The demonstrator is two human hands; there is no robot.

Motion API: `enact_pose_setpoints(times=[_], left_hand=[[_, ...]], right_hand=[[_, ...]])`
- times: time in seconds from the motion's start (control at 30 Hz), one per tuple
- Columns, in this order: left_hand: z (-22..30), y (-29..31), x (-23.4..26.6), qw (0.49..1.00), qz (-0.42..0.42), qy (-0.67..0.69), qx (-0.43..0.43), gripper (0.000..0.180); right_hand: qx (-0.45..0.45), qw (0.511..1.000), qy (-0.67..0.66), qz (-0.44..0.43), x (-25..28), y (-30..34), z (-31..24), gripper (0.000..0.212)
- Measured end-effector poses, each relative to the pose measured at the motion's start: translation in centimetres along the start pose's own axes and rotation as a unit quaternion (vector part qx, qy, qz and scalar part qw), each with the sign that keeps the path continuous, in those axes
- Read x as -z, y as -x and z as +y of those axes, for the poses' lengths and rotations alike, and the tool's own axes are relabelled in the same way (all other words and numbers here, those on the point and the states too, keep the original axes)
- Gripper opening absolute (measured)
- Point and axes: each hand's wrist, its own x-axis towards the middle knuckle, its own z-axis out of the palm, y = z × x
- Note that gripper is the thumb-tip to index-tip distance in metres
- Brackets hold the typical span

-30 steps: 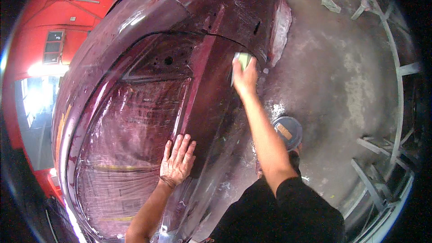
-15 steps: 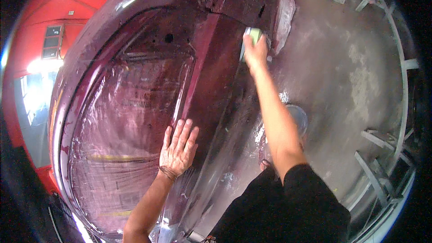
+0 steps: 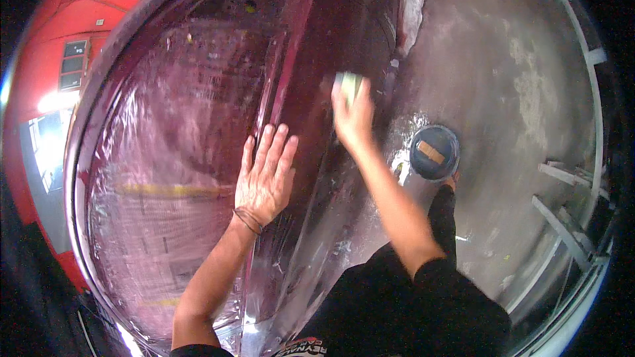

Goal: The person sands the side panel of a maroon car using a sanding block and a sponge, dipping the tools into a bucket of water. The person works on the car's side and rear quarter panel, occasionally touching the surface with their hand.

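Here the left hand (image 3: 266, 175) lies flat with fingers spread on the dark maroon car panel (image 3: 311, 99), pressing beside a raised seam that runs from near to far. A thin band circles that wrist. The right hand (image 3: 354, 116) reaches farther up the same panel and is closed around a pale green sponge (image 3: 348, 84), which touches the wet, glossy paint. The two hands are apart, the right one farther and to the right. Clear plastic sheeting (image 3: 165, 158) covers the window area on the left. On the grey concrete floor (image 3: 516, 125) to the right stands a round dark bucket (image 3: 434, 152); a small tan block shows inside it, though whether it holds water cannot be told. Wet patches shine on the floor just beside it.
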Motion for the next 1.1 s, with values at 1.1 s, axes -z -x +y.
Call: enact_pose_setpoints(times=[1.1], left_hand=[[-1.2, 1.0, -2.0, 0.988, 0.143, 0.015, -0.051, 0.078]], right_hand=[[0.145, 0.986, 0.073, 0.030, -0.9, 14.6, -2.8, 0.035]])
